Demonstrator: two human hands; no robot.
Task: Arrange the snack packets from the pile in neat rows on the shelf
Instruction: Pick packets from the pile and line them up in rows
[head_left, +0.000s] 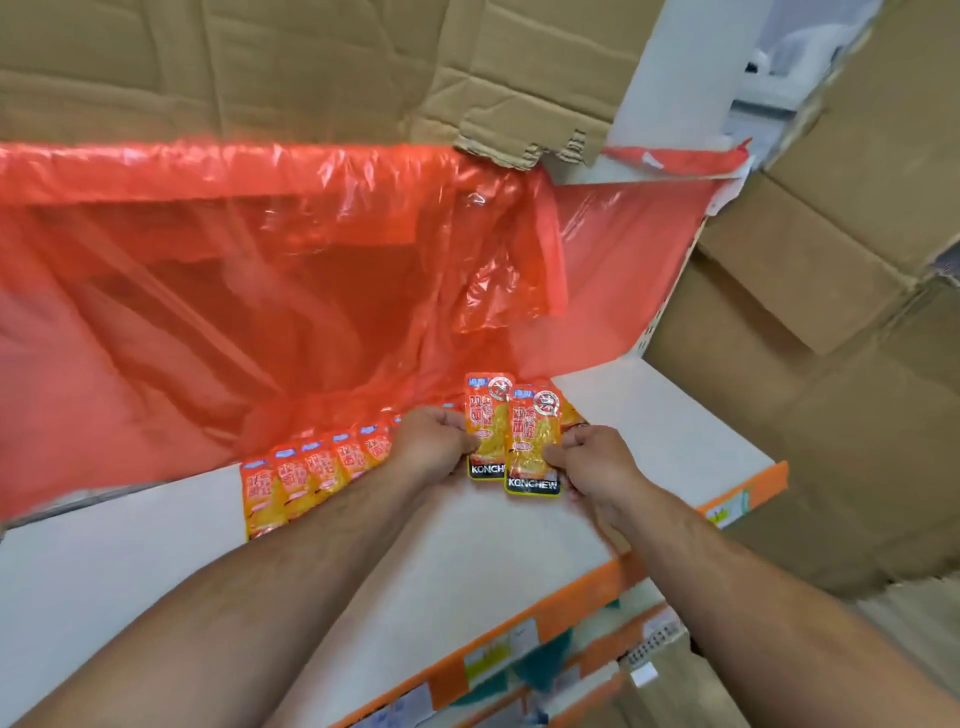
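A row of several orange snack packets (306, 475) lies overlapping on the white shelf (467, 561), running from the left toward the middle. My left hand (434, 441) pinches one orange packet (487, 426) by its left edge. Beside it, my right hand (587, 460) pinches a second packet (535, 441) marked KONCHEW at its lower right edge. Both packets stand side by side, slightly overlapped, at the right end of the row. More orange packets (571, 413) show partly behind them.
A red plastic sheet (260, 270) hangs over the back of the shelf. Flattened cardboard (311, 67) leans above it, and cardboard boxes (810, 338) stand to the right. The shelf's orange front edge (597, 587) carries price labels, with lower shelves below.
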